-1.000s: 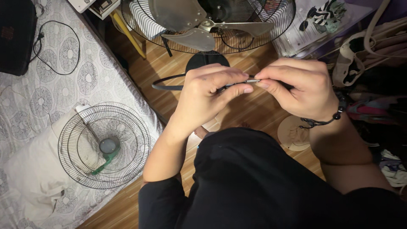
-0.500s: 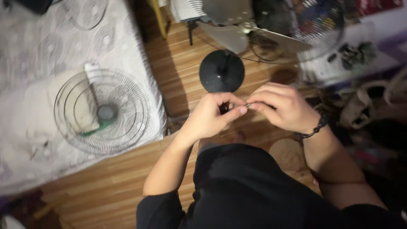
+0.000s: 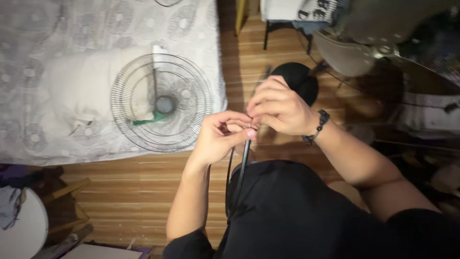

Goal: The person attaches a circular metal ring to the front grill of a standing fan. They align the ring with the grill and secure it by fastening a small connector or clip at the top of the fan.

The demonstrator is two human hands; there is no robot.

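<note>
**Both hands pinch the ends of a thin black band**

Far left, bottom corner: a round white stool [image 3: 21, 228] on the wood floor [image 3: 124, 192], w/ something pale lying on it, too blurred to name. Above it the bed [image 3: 57, 57], covered w/ a grey sheet in a circle print. A white cloth [image 3: 81, 86] lies on the sheet, and a round wire fan guard [image 3: 161, 102] lies flat half on it, prob. parked there to keep it off the floor; a green piece sits near its hub.

Centre: left hand [image 3: 218, 139] is curled, thumb & fingertips clamped on a thin black band [image 3: 242, 168] that hangs down in front of the dark shirt. Right hand [image 3: 278, 110], beaded bracelet at the wrist, meets it from above, fingertips closed on the same spot; a small metal bit shows betw. them. The two hands touch, close to the body, likely for a steady grip on the small joint. Behind the right hand: a black round fan base [image 3: 302, 79] on the floor.

Right: fan blades [image 3: 345, 55] in the rear guard, top corner, blurred. No labels or packages readable; a black-and-white patterned thing [image 3: 314, 9] at the top edge, kind unclear.
</note>
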